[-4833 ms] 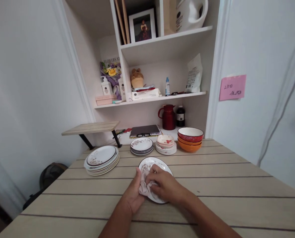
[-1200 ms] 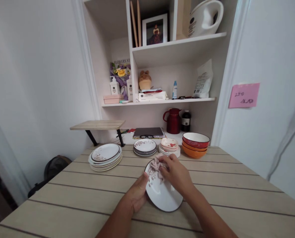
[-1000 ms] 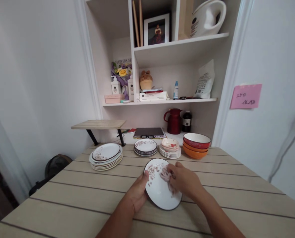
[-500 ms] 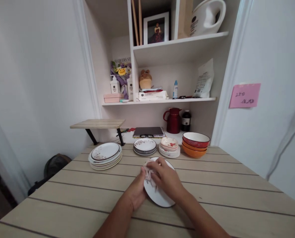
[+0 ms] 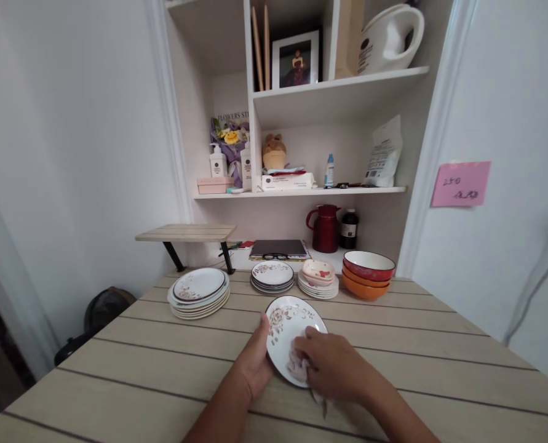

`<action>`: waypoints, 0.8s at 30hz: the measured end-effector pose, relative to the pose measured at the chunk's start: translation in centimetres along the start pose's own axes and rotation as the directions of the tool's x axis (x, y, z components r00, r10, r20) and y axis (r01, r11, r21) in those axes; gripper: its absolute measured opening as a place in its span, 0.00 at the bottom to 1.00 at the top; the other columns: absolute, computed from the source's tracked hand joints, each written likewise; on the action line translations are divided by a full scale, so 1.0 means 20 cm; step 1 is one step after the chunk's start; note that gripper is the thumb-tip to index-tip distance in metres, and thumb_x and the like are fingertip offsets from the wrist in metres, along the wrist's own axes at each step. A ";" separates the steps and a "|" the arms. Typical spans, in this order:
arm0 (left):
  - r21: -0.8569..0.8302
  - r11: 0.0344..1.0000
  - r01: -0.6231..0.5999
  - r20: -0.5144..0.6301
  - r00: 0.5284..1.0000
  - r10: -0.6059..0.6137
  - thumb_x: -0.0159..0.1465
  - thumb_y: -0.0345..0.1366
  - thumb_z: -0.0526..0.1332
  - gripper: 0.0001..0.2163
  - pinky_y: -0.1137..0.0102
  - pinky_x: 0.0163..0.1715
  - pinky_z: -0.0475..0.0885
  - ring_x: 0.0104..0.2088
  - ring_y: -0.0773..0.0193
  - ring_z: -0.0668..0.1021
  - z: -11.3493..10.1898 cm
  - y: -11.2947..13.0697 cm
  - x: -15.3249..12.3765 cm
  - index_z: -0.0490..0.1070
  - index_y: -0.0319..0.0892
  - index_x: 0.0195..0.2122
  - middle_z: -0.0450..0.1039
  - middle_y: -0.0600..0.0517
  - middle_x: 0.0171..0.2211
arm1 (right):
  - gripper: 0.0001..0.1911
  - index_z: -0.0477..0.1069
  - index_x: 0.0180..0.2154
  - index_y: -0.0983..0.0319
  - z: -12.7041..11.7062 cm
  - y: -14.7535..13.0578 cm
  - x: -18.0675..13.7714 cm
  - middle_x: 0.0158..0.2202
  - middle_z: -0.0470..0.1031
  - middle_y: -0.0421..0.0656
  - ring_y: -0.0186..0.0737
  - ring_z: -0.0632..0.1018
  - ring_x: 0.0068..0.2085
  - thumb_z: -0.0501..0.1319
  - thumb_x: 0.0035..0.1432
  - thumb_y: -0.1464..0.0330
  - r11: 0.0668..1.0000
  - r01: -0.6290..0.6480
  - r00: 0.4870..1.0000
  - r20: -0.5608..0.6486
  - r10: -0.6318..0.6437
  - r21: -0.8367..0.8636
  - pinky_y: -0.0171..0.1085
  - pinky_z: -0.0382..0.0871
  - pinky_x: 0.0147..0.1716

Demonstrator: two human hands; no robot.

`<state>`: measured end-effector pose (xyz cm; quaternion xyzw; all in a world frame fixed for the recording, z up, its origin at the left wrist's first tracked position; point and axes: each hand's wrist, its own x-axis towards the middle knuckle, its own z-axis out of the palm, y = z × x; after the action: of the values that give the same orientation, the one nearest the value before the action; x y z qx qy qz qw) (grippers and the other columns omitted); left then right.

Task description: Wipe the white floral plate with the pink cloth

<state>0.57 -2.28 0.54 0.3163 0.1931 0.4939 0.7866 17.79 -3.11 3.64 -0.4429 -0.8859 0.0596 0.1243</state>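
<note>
My left hand (image 5: 256,359) grips the left edge of a white plate (image 5: 285,335), thumb at the rim and the other fingers hidden underneath. The plate has a dark rim and brown flowers, and it is tilted toward me above the table. In my right hand (image 5: 331,363) a pale, crumpled cloth (image 5: 297,365) is bunched under the fingers. It presses on the lower right of the plate's face, and one end hangs past the rim.
Behind the plate stand a large plate stack (image 5: 198,294), a smaller plate stack (image 5: 272,275), small dishes (image 5: 318,280) and stacked bowls (image 5: 368,274). A small raised shelf (image 5: 186,232) rests at the table's back left. Farther back are a red jug (image 5: 325,229) and a laptop (image 5: 278,248).
My right hand has wiped the cloth from the plate's upper left down to its lower right, uncovering the flower pattern. My left hand keeps its hold. The view has shifted slightly.
</note>
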 end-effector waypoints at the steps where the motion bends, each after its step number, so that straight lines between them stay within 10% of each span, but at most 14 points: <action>1: -0.003 1.000 0.016 0.016 1.000 -0.016 0.61 0.54 0.48 0.30 0.62 0.56 0.58 0.55 0.54 0.69 0.00 0.00 0.00 0.64 0.35 0.55 0.71 0.41 0.50 | 0.12 0.69 0.34 0.56 0.01 -0.04 0.01 0.35 0.68 0.39 0.36 0.70 0.32 0.57 0.45 0.73 0.997 0.054 0.998 -0.018 -0.053 0.055 0.33 0.51 0.27; 5: -0.002 0.999 0.052 0.045 0.998 -0.052 0.60 0.55 0.49 0.31 0.60 0.56 0.58 0.54 0.53 0.70 0.00 0.00 0.00 0.64 0.36 0.55 0.72 0.40 0.49 | 0.16 0.68 0.41 0.54 0.01 -0.11 0.10 0.40 0.65 0.39 0.34 0.70 0.36 0.55 0.49 0.74 0.971 0.105 0.981 -0.181 -0.066 0.214 0.31 0.57 0.32; 10: 0.041 0.999 0.000 0.030 1.000 -0.001 0.60 0.53 0.50 0.28 0.59 0.58 0.55 0.55 0.54 0.68 0.01 -0.02 0.01 0.63 0.40 0.56 0.70 0.42 0.51 | 0.16 0.65 0.46 0.52 -0.03 0.01 0.16 0.42 0.64 0.40 0.33 0.70 0.35 0.53 0.56 0.70 0.973 -0.188 0.912 -0.344 0.224 0.133 0.32 0.54 0.29; 18: 0.065 0.997 -0.042 0.007 0.999 0.042 0.62 0.50 0.51 0.28 0.60 0.58 0.55 0.56 0.54 0.67 -0.01 -0.02 0.02 0.59 0.38 0.58 0.69 0.41 0.53 | 0.09 0.67 0.35 0.56 -0.04 0.19 0.04 0.34 0.68 0.39 0.33 0.70 0.29 0.56 0.49 0.70 0.919 -0.380 0.917 -0.082 0.389 0.108 0.32 0.50 0.25; 24: 0.094 0.994 -0.048 0.003 0.999 0.048 0.62 0.41 0.56 0.24 0.60 0.54 0.61 0.50 0.56 0.74 -0.02 -0.02 0.02 0.59 0.40 0.58 0.73 0.41 0.48 | 0.13 0.67 0.41 0.54 0.02 0.10 0.14 0.40 0.68 0.39 0.34 0.72 0.32 0.55 0.52 0.70 0.887 -0.378 0.808 -0.373 0.456 0.266 0.32 0.55 0.27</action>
<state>0.83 -1.95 -0.01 0.3577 0.2083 0.5030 0.7587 17.69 0.30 3.28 -0.6160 -0.7086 0.0669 0.3376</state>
